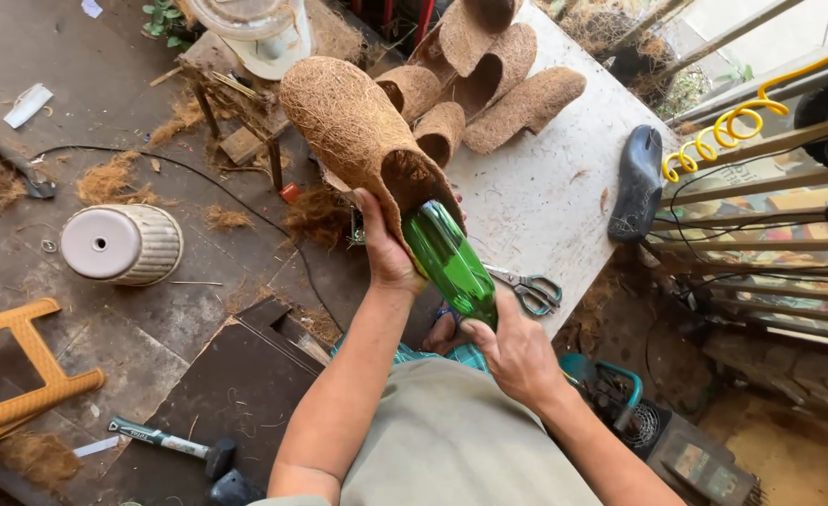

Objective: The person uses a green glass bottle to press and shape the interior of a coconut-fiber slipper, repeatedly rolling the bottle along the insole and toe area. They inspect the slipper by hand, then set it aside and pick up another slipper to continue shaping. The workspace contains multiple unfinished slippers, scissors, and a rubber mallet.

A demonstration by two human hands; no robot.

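A green plastic bottle sticks partly out of the open end of a brown coir fibre sleeve. My left hand grips the sleeve at its mouth, next to the bottle. My right hand holds the bottle's lower end. Both are held above the edge of a white worktable.
Several more coir sleeves lie at the table's far end. Scissors rest by the bottle; a black shoe last is at the table's right edge. On the floor are a white pot, a hammer and an orange stool.
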